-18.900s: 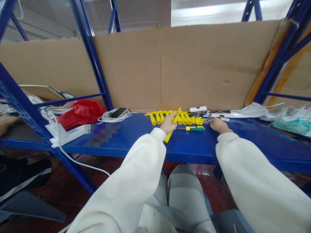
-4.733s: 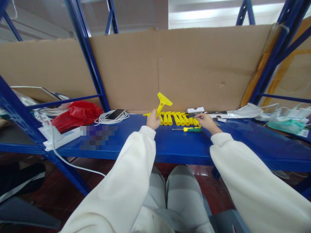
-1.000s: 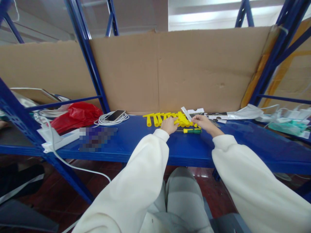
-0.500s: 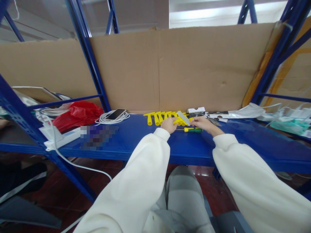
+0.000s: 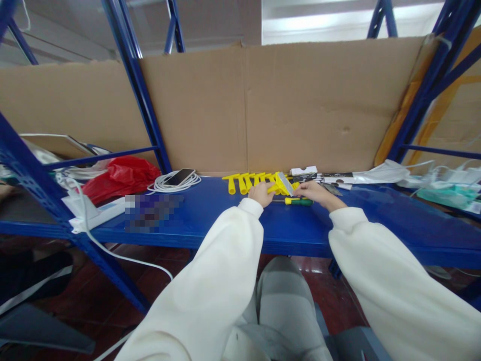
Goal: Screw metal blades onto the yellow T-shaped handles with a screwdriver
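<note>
My left hand (image 5: 262,193) is closed around the handle of a yellow scraper (image 5: 278,186), whose wide head with a pale metal strip points to the right. At the head's right end, my right hand (image 5: 310,191) pinches its edge between thumb and fingers. Behind my hands, several more yellow scrapers (image 5: 232,184) lie side by side in a row, partly hidden by my left hand. Just below the held scraper lies a screwdriver (image 5: 298,201) with a green and yellow handle.
Small white and black boxes (image 5: 303,173) stand at the back, beside a plastic-wrapped packet (image 5: 383,173). Left on the blue shelf (image 5: 210,215) are a phone (image 5: 181,176) on a coiled white cable (image 5: 160,184) and a red bag (image 5: 122,176). A cardboard sheet (image 5: 300,105) closes the back.
The scraper's head has tilted slightly in my hands, so more of its yellow side shows and the pale strip looks narrower. Both hands stay in nearly the same place.
</note>
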The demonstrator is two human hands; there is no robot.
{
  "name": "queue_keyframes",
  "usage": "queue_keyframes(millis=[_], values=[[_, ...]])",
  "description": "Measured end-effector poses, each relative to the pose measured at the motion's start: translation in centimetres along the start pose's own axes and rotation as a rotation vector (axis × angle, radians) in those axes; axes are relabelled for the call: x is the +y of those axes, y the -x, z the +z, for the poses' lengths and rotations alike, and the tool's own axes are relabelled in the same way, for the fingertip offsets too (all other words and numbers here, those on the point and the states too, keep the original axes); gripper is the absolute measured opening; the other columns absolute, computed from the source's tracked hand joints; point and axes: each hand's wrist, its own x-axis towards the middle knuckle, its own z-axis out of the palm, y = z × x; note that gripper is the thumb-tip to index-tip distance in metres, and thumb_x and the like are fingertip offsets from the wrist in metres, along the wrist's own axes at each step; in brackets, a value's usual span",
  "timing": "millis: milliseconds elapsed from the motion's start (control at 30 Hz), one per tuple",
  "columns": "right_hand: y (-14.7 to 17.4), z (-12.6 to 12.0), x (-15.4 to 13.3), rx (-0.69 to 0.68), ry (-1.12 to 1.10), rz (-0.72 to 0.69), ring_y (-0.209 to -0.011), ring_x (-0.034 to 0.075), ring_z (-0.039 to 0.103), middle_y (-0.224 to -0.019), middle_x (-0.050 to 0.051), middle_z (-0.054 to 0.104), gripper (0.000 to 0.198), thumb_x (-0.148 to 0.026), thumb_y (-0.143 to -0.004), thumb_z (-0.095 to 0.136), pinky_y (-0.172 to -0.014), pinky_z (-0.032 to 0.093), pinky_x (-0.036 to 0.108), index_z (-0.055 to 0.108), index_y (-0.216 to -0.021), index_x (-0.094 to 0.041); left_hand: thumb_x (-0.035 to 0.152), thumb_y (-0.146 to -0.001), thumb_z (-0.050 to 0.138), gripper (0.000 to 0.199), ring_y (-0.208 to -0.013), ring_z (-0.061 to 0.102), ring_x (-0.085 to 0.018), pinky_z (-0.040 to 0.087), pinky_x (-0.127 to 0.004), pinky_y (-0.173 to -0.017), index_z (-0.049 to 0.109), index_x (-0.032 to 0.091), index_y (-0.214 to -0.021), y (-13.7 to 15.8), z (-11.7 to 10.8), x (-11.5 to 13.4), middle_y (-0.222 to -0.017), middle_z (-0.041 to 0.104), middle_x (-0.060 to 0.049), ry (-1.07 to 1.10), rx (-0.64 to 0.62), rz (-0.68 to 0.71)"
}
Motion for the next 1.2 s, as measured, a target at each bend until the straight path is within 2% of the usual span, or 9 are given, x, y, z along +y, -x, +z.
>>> queue_keyframes(millis=[167,400,733,1200], values=[[0.0,0.1,0.0,-0.011,0.036,-0.002,-0.060,0.015,0.054,-0.059,0.000,0.064,0.013,-0.030,-0.062,0.070,-0.059,0.042,0.026,0.067,-0.057,-0.019,0.033,-0.097,0.057,0.046,-0.130,0.059,-0.024,0.046,-0.036,-0.111,0.061,0.029,-0.142,0.0,0.1,-0.1,-0.140,0.065,-0.006,0.020,0.002,0.024],[0.1,0.2,-0.3,-0.014,-0.013,-0.022,-0.061,0.015,0.055,-0.058,-0.001,0.062,0.015,-0.033,-0.065,0.069,-0.063,0.045,0.025,0.065,-0.058,-0.020,0.036,-0.096,0.059,0.046,-0.127,0.061,-0.024,0.046,-0.033,-0.110,0.061,0.029,-0.142,-0.4,0.6,-0.2,-0.136,0.067,-0.004,0.032,-0.008,0.062],[0.0,0.5,-0.3,0.027,-0.086,0.020,-0.062,0.014,0.056,-0.064,0.002,0.068,0.024,-0.040,-0.067,0.076,-0.060,0.044,0.025,0.069,-0.062,-0.018,0.034,-0.096,0.060,0.046,-0.126,0.061,-0.024,0.045,-0.033,-0.111,0.062,0.027,-0.141,-0.4,0.6,-0.2,-0.133,0.069,-0.006,0.056,0.023,0.105],[0.6,0.6,-1.2,0.053,-0.141,0.084,-0.059,0.015,0.055,-0.060,0.002,0.066,0.023,-0.038,-0.069,0.077,-0.063,0.048,0.028,0.067,-0.059,-0.019,0.035,-0.097,0.056,0.045,-0.123,0.061,-0.024,0.044,-0.035,-0.110,0.060,0.030,-0.142,-0.3,0.4,-0.1,-0.133,0.067,-0.005,0.015,0.011,0.125]])
